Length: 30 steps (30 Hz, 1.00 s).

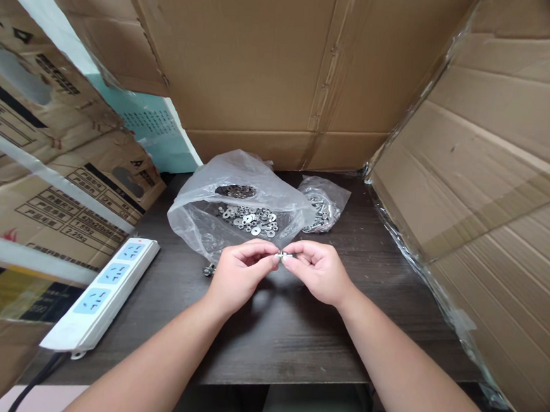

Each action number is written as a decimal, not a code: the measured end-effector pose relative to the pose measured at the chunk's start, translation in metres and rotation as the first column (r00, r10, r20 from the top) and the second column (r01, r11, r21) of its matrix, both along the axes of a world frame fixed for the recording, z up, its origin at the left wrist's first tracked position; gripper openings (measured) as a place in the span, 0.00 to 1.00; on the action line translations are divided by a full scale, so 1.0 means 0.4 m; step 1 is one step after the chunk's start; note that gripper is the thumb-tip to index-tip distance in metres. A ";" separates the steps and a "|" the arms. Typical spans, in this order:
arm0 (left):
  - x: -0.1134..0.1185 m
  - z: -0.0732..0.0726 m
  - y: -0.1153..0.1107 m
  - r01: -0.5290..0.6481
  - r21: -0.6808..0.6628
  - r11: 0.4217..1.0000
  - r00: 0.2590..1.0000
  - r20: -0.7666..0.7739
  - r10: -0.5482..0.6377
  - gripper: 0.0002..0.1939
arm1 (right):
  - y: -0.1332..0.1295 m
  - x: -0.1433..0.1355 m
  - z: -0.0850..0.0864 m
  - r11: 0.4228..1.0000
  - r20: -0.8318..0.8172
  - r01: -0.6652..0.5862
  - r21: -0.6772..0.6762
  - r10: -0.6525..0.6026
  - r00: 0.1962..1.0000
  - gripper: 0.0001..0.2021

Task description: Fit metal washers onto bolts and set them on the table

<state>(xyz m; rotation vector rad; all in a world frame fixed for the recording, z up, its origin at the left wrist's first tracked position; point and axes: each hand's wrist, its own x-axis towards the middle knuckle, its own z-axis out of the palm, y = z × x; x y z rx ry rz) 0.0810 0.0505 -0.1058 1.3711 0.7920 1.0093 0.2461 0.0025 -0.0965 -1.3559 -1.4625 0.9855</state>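
Note:
Between my two hands, over the dark table, is a small silver screw with a washer (pixel 282 256). My left hand (pixel 241 270) pinches its left end between thumb and fingers, and my right hand (pixel 317 270) pinches its right end. Just behind them lies an open clear plastic bag (pixel 200 190) with many loose washers (pixel 257 220) inside. A smaller clear bag of screws (pixel 321 209) sits to its right. Beside my left hand, partly hidden by it, are small metal pieces (pixel 209 269).
A white power strip (pixel 101 294) lies along the left of the dark table (pixel 287 353). Cardboard walls (pixel 268 53) enclose the table at the back, left and right. A pale green box (pixel 155 127) stands at the back left.

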 end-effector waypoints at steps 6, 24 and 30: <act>0.002 0.012 -0.007 -0.008 0.031 0.999 0.998 -0.064 0.010 0.08 | 0.004 0.008 -0.002 0.998 -0.049 -0.041 -0.043 0.039 0.998 0.20; 0.002 0.017 -0.009 -0.015 0.070 0.997 0.994 -0.105 0.022 0.08 | 0.019 0.004 -0.014 0.999 -0.089 -0.037 -0.039 0.033 0.995 0.23; -0.001 0.004 0.000 -0.008 -0.018 1.000 1.000 -0.001 0.008 0.10 | 0.005 0.011 -0.003 0.996 0.025 0.037 0.082 -0.039 0.999 0.22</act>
